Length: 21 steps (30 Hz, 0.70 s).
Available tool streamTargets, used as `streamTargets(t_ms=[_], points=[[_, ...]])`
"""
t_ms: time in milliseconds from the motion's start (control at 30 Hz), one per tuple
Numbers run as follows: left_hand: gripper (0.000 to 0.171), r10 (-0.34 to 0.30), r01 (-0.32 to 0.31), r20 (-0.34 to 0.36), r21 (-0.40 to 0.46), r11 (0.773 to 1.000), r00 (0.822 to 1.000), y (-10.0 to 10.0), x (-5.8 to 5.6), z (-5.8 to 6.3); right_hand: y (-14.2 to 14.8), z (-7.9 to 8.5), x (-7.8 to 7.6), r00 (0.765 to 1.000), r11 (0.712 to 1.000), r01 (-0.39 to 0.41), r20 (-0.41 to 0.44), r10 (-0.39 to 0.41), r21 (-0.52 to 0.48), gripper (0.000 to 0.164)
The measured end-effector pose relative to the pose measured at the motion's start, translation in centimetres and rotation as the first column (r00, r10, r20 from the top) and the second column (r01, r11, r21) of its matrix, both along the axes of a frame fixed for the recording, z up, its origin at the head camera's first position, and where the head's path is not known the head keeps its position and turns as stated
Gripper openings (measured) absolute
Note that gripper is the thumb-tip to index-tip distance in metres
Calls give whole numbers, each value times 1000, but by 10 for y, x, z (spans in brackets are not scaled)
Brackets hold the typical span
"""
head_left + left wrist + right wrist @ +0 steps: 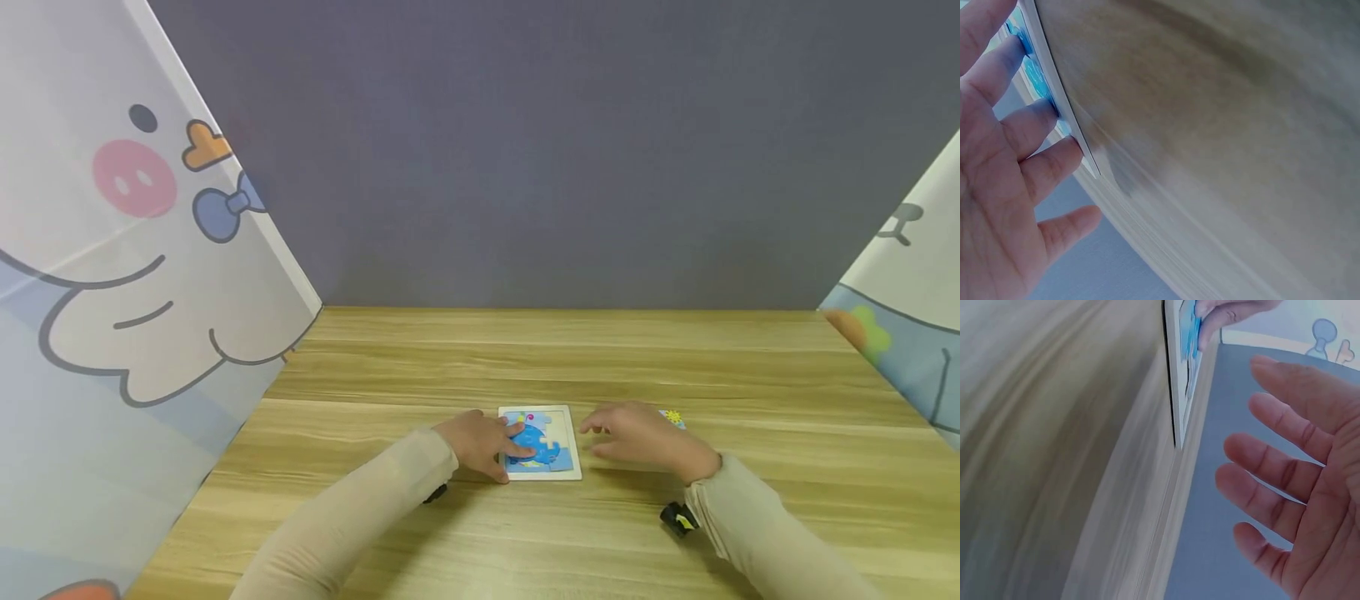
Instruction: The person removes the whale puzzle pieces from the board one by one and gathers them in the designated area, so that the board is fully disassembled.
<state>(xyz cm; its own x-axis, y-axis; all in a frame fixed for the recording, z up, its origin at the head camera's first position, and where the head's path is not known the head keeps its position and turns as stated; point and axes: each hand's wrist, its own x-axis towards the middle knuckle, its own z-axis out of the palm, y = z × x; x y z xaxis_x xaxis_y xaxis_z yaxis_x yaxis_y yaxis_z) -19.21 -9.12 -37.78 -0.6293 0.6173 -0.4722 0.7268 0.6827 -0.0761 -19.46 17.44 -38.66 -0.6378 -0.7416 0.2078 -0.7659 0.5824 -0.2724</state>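
Observation:
A square jigsaw puzzle (pixel 574 450) in a white frame lies on the wooden table, showing a blue animal picture (pixel 555 454) with a pale gap at its upper right. My left hand (pixel 478 442) rests over its left side, fingers spread and fairly straight on the pieces. In the left wrist view, the fingertips (pixel 1047 112) lie at the frame's edge. To the right of the puzzle my right hand (pixel 637 435) hovers with nothing in it, its fingers loosely bent and apart in the right wrist view. A puzzle piece with a yellow sun (pixel 672 417) lies behind this hand, partly hidden.
The wood-grain table (pixel 420 358) runs back to a grey panel (pixel 555 167). Printed cartoon walls (pixel 90 208) stand on the left and right. A black wrist device (pixel 678 518) sits under the right sleeve.

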Motion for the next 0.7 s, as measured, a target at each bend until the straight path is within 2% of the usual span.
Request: streamTargets(t_ms=[233,700], points=[[60,4,-4,5,3,1000,1000,-1,-1,-1,-17,-3,-2,999,998,-31,-34,33,60,21],[59,-10,10,-8,-9,1000,1000,-1,-1,-1,-40,-1,-5,999,979,-35,33,29,201,27]])
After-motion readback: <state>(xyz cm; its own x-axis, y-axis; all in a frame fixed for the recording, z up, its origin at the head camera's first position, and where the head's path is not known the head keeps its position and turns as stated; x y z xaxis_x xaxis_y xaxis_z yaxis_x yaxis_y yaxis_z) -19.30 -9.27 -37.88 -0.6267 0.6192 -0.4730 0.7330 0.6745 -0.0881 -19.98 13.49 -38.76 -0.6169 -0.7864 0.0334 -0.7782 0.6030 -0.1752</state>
